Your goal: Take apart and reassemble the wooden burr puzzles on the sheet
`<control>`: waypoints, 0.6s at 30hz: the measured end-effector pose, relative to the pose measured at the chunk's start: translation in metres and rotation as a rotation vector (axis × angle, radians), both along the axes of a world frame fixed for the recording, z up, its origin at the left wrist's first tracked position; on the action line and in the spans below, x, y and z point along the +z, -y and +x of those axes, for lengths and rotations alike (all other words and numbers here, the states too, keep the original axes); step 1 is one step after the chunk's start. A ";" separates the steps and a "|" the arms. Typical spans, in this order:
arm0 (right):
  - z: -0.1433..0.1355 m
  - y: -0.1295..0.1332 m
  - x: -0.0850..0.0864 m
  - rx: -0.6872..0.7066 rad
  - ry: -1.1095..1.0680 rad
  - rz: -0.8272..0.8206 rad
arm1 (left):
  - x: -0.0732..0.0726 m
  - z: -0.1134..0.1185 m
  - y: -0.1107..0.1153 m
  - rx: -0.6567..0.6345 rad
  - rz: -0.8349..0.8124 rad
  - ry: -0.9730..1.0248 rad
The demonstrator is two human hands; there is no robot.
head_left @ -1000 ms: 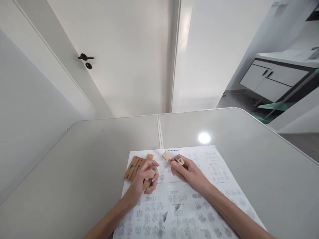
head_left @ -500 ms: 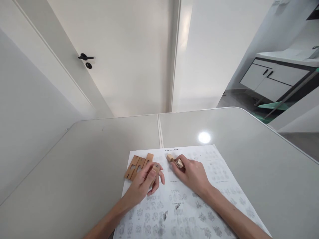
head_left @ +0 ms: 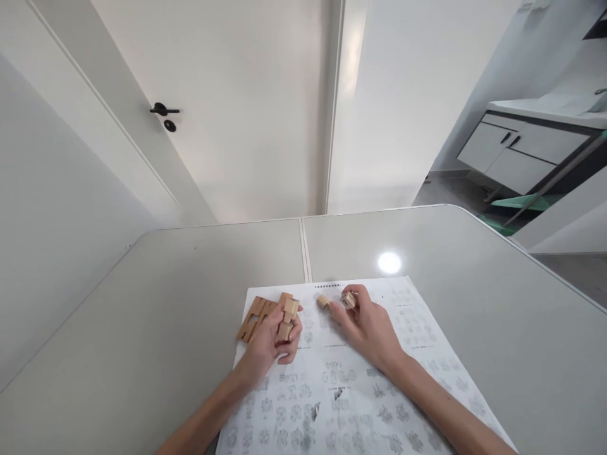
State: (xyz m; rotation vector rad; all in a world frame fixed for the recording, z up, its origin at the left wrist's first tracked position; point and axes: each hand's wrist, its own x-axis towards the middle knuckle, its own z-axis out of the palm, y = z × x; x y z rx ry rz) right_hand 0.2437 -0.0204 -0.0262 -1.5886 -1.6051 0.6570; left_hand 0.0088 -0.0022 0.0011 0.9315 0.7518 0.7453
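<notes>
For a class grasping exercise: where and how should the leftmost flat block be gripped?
The leftmost block is probably best pinched by its ends, coming from above left: it lies flat, with a second block close along its right side.

Soft, bright light; round glare on bench, four o'clock; sheen on panel, one o'clock; print on sheet blurry; edges stretched.
</notes>
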 end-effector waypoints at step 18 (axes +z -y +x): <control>-0.001 0.004 0.007 -0.035 -0.184 0.012 | 0.005 0.001 0.003 -0.031 0.098 0.029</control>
